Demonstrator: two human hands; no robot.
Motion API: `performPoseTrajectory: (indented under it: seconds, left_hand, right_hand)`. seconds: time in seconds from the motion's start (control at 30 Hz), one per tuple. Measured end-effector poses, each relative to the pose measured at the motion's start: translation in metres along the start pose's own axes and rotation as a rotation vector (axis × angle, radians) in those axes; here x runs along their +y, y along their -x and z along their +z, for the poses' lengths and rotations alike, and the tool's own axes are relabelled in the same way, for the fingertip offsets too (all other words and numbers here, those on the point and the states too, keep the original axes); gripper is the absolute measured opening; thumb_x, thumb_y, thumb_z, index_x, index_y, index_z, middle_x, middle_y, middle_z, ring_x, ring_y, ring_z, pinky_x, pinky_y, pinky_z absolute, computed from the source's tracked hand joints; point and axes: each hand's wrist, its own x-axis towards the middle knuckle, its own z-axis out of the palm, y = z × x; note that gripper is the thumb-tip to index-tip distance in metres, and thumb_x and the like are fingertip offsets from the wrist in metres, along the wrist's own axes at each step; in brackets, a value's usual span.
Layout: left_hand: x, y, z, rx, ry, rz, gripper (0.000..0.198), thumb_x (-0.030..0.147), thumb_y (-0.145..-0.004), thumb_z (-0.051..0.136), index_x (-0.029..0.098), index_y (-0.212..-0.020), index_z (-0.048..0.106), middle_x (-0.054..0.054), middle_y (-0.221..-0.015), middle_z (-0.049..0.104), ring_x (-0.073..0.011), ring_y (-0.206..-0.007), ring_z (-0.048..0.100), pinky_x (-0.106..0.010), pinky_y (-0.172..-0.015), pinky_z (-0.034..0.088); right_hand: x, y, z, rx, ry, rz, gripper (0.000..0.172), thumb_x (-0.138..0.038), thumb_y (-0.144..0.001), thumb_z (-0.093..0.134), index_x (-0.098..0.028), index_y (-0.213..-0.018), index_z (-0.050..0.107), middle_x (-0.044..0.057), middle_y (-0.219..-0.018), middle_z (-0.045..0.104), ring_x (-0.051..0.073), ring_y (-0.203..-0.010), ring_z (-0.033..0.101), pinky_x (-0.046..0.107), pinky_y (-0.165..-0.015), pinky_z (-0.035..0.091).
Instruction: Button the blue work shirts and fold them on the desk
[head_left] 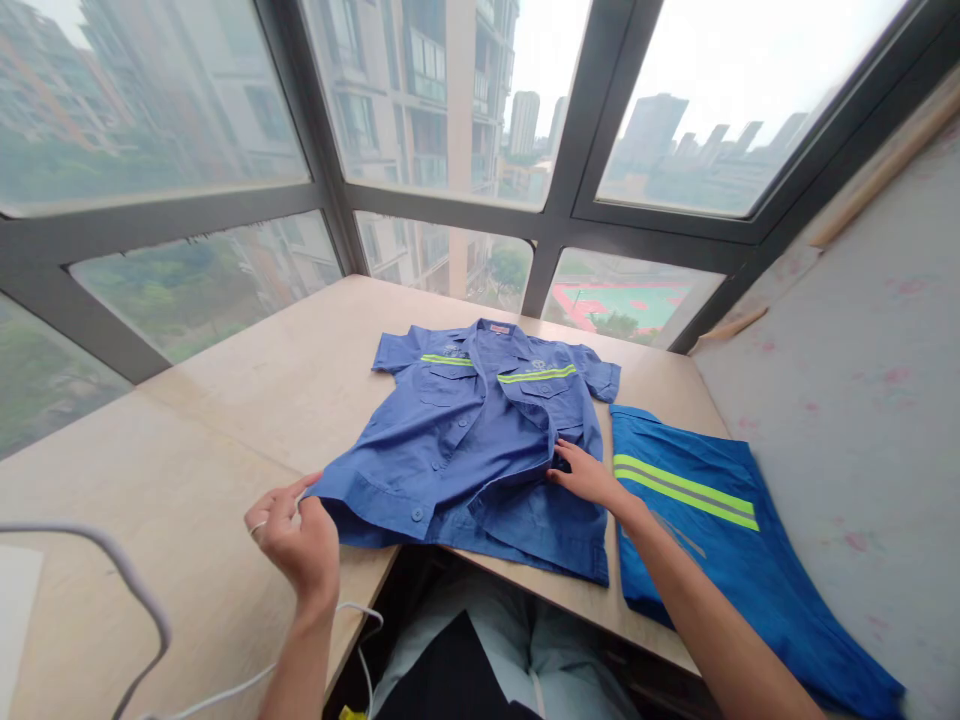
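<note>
A blue short-sleeved work shirt (405,440) with yellow-green reflective strips lies front up on the table, its collar pointing toward the windows and its front unbuttoned. My left hand (300,530), with a ring on one finger, pinches the shirt's lower left corner and lifts it a little. At the right front panel, my right hand (581,472) holds the open front edge between thumb and fingers. Part of the hem hangs at the table's front edge. Beside the shirt on the right lies a folded brighter blue garment (675,540) with a similar strip, partly behind my right forearm.
The light wooden table (210,420) reaches back to grey-framed windows (559,210). A patterned wall (847,440) stands close on the right. At the left, a thick grey-white cable (127,580) arches over the table, and a thin white cord (247,682) runs near the front edge.
</note>
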Motion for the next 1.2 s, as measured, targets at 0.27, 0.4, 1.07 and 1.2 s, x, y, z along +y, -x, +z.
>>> performPoseTrajectory:
  seconds: [0.27,0.4,1.07,1.2]
  left_hand:
    - [0.000,0.041,0.006,-0.853,-0.001,0.414,0.029,0.024,-0.085,0.052,0.023,-0.108,0.071,-0.010,-0.123,0.064,-0.0272,-0.125,0.054,-0.047,-0.109,0.041]
    - [-0.019,0.052,0.018,-1.179,-0.014,0.436,0.045,0.029,-0.077,0.065,0.023,-0.122,0.065,-0.011,-0.135,0.061,-0.0295,-0.127,0.053,-0.048,-0.108,0.042]
    - [0.062,0.083,0.008,-1.253,0.196,0.319,0.026,0.032,-0.093,0.046,0.022,-0.086,0.069,-0.005,-0.084,0.070,-0.0188,-0.077,0.063,-0.030,-0.074,0.050]
    - [0.040,0.098,0.005,-1.255,0.148,0.272,0.023,0.029,-0.090,0.048,0.021,-0.094,0.070,-0.007,-0.093,0.072,-0.0211,-0.086,0.066,-0.033,-0.082,0.051]
  right_hand:
    - [0.015,0.003,-0.012,0.039,-0.057,-0.030,0.043,-0.039,-0.086,0.061,-0.016,-0.122,0.066,0.016,-0.140,0.055,0.034,-0.134,0.048,0.049,-0.111,0.038]
    - [0.003,0.014,-0.017,0.056,-0.016,0.045,0.041,-0.046,-0.091,0.054,-0.017,-0.116,0.069,0.018,-0.123,0.067,0.035,-0.120,0.060,0.048,-0.103,0.043]
    - [-0.080,0.021,-0.003,0.224,-0.126,-0.253,0.057,-0.016,-0.085,0.055,-0.017,-0.141,0.047,0.013,-0.124,0.059,0.023,-0.107,0.061,0.038,-0.096,0.047]
    - [-0.076,0.037,-0.001,0.007,-0.100,-0.444,0.053,-0.022,-0.082,0.063,-0.023,-0.134,0.056,0.010,-0.123,0.064,0.025,-0.112,0.061,0.039,-0.098,0.047]
